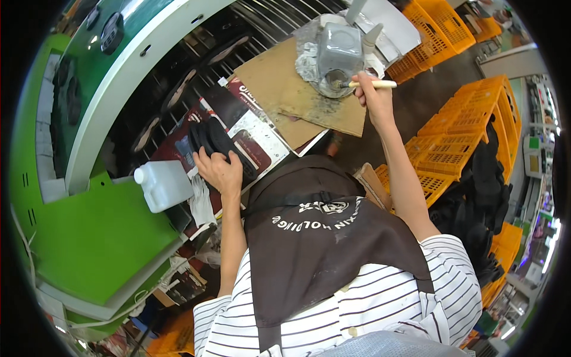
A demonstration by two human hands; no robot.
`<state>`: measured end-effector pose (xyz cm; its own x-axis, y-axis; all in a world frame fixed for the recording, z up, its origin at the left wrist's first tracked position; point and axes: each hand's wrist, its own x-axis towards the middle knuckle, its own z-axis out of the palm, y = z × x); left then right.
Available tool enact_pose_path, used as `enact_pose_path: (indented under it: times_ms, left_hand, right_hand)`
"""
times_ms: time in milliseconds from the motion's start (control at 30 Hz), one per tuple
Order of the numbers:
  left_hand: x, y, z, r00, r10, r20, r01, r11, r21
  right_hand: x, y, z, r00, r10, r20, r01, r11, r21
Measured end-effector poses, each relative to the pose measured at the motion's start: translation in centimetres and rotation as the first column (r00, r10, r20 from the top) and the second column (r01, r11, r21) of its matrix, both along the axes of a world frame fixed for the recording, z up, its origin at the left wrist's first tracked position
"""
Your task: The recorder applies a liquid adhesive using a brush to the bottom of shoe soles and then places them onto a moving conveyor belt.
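Note:
My right hand (377, 102) grips a brush by its pale handle (385, 84). The brush head dips into the opening of a cut, see-through plastic jug (341, 49) at the top centre; its bristles are hard to make out. On the left, my left hand (221, 172) curls its fingers over black shoe soles (221, 138), which lie side by side on printed cardboard. Its fingertips touch the near ends of the soles. Under the jug lies a stained brown cardboard sheet (297, 95).
A white plastic jug (165, 185) stands left of my left hand, beside a green machine panel (95, 244). Beyond it, a rack of metal rods (262, 27) carries several shoe parts. Orange crates (458, 131) stand at right, with black items (476, 184) among them.

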<state>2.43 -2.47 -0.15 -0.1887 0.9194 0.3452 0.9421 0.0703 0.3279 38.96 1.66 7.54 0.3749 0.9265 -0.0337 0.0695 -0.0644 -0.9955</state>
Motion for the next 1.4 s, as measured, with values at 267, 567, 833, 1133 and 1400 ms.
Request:
enact_pose_path:
  times_ms: [267, 567, 833, 1133, 1400]
  left_hand:
    - [-0.5, -0.3, 0.5, 0.904, -0.062, 0.423, 0.001, 0.990, 0.144]
    - [0.0, 0.1, 5.0, -0.272, -0.025, 0.962, 0.134, 0.989, 0.063]
    - [0.7, 0.8, 6.6, -0.865, 0.104, 0.492, 0.289, 0.903, 0.317]
    - [1.4, 1.6, 6.4, -0.819, 0.129, 0.559, 0.330, 0.903, 0.276]
    - [2.4, 2.6, 7.0, -0.681, 0.020, 0.732, 0.398, 0.849, 0.347]
  right_hand:
    - [1.8, 4.1, -5.1, 0.973, -0.224, -0.060, 0.212, 0.965, -0.156]
    - [1.0, 4.5, -6.0, 0.970, -0.239, 0.033, 0.241, 0.950, -0.201]
    - [0.7, 2.3, -4.3, 0.978, -0.184, -0.097, 0.180, 0.982, -0.056]
    - [0.3, 1.4, -5.3, 0.955, -0.204, -0.216, 0.208, 0.978, -0.006]
    - [-0.1, 0.1, -6.4, 0.951, -0.178, -0.252, 0.176, 0.984, -0.030]
